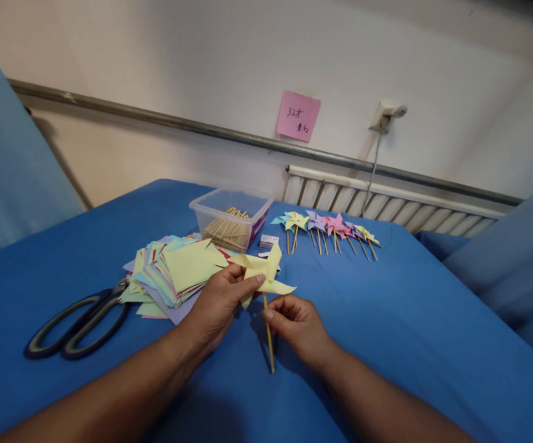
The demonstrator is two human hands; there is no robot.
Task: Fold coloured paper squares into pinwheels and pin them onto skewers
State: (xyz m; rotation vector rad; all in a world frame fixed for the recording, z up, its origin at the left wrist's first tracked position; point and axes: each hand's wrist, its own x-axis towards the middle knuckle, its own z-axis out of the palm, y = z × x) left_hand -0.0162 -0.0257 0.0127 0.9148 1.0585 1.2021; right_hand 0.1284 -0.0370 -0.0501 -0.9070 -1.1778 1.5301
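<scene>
A pale yellow paper pinwheel [266, 271] hovers just above the blue table cover [409, 320]. My left hand [217, 304] pinches its paper blades from the left, fingers closed. A thin wooden stick [268, 335] runs down from the pinwheel's centre. My right hand [296, 323] is closed on the upper part of that stick.
A stack of coloured paper squares [174, 274] lies left of my hands, with large black scissors [79, 323] beside it. A clear plastic box of wooden sticks [232, 218] stands behind. Several finished pinwheels [328, 227] lie in a row at the back. A small box [268, 240] sits nearby.
</scene>
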